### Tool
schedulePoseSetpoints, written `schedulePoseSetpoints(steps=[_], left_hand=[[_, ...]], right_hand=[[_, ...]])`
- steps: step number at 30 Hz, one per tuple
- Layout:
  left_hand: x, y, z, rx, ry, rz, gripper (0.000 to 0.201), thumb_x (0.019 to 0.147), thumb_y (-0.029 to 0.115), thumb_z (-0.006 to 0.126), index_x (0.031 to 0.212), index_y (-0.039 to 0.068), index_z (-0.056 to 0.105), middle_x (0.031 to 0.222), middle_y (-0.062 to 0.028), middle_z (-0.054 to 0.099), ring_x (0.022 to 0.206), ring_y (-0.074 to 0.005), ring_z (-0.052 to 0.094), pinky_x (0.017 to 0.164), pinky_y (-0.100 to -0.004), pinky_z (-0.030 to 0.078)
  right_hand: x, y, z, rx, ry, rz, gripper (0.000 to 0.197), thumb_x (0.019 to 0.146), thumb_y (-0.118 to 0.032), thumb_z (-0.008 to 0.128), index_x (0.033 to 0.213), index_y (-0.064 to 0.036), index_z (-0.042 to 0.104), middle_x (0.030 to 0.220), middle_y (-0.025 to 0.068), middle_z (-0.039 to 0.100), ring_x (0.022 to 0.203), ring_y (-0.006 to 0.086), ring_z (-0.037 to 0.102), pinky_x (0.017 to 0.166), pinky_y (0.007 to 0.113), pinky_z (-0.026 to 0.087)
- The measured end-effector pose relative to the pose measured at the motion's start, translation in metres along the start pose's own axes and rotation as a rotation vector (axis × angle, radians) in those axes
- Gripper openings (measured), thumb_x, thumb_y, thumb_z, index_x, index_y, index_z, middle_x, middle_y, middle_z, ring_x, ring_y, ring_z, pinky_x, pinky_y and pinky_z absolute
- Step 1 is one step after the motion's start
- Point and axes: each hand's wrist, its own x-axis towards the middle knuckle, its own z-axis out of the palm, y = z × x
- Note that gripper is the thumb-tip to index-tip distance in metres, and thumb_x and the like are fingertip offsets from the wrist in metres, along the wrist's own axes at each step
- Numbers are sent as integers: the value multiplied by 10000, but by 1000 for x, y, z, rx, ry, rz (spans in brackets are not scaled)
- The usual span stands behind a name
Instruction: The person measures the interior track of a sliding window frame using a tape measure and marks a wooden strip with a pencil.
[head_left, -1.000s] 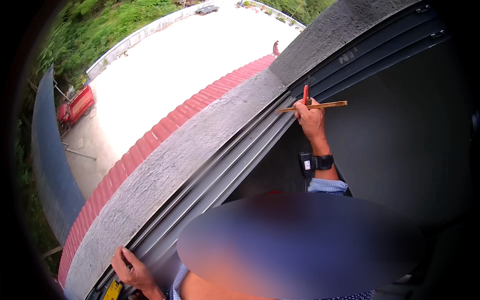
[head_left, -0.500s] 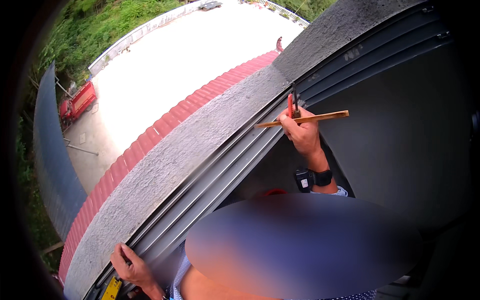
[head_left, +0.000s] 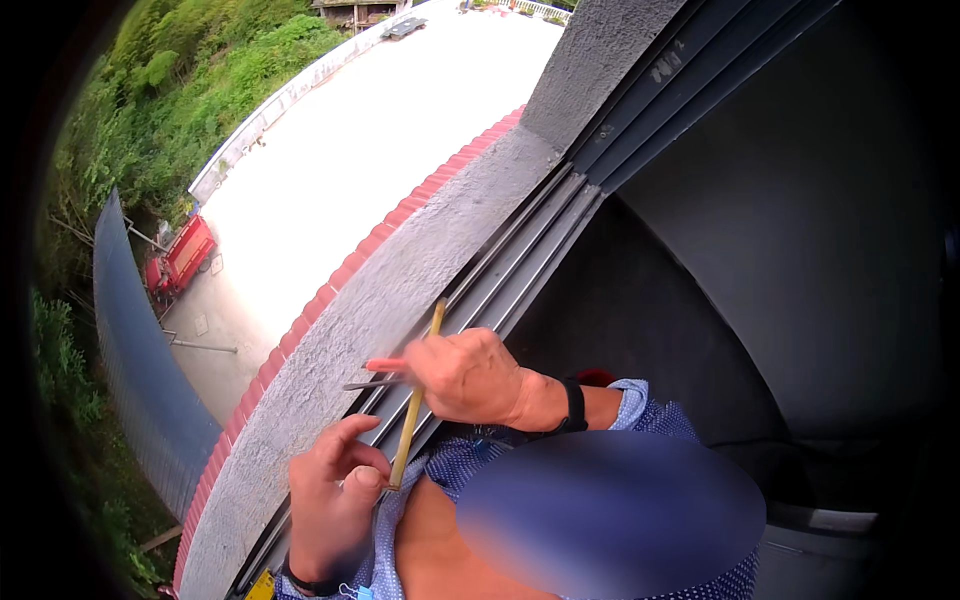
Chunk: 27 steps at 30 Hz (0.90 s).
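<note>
Head view: the right hand (head_left: 465, 378) is closed on a thin yellow-brown stick (head_left: 409, 430). The stick slants over the grey rails (head_left: 525, 250). Its top end pokes up past the hand, and its low end comes down right by the left hand (head_left: 332, 500). The right hand has a red tool (head_left: 385, 366) and a dark rod (head_left: 366, 386) in it too. Both stick out to the left, the red one just above the dark one. The left hand has its fingers bent and its thumb up close to the low end of the stick. I can't tell if it touches the stick or pinches it.

A black strap (head_left: 575, 404) goes around the right wrist, next to a blue dotted sleeve (head_left: 640, 405). A bit of a yellow thing (head_left: 262, 587) shows at the bottom, below the left hand.

The rails run beside a rough grey ledge (head_left: 440, 240). Past the ledge is a strip of red roof (head_left: 340, 285). Down below are a bright yard (head_left: 370, 140), a red cart (head_left: 183, 252) and a curved blue roof (head_left: 150, 370). Green trees (head_left: 210, 90) grow at the far side, behind a low wall (head_left: 290, 98).
</note>
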Motion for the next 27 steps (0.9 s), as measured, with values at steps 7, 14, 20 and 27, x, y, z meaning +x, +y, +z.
schedulePoseSetpoints(steps=[7, 14, 20, 27], left_hand=[[3, -5, 2, 283, -74, -238, 410, 1051, 285, 681, 1272, -59, 653, 691, -50, 685, 569, -85, 592, 545, -262, 461], [5, -1, -5, 61, 69, -449, 322, 1085, 206, 605, 1200, -81, 691, 700, 65, 529, 628, -40, 436, 558, -262, 364], [12, -7, -7, 225, 8, -377, 289, 1040, 187, 649, 1068, -89, 728, 728, -55, 648, 682, -116, 561, 633, -320, 467], [32, 2, -2, 444, -12, -260, 309, 1033, 242, 691, 975, -60, 723, 720, -78, 640, 683, -137, 572, 629, -318, 458]], right_hand=[[-7, -9, 21, 54, 22, 168, 157, 840, -69, 702, 830, -62, 545, 656, 126, 588, 575, 326, 661, 498, 431, 513], [-6, -4, 25, 148, 103, 139, 222, 797, -49, 727, 920, -36, 543, 685, 114, 601, 591, 299, 682, 507, 395, 531], [-16, 0, 28, 248, 150, 143, 254, 773, -19, 732, 974, -18, 576, 708, 123, 637, 604, 306, 693, 528, 402, 542], [-33, 43, 1, 382, 340, 326, 182, 925, -15, 671, 1096, 41, 694, 809, 163, 728, 698, 263, 767, 609, 319, 580]])
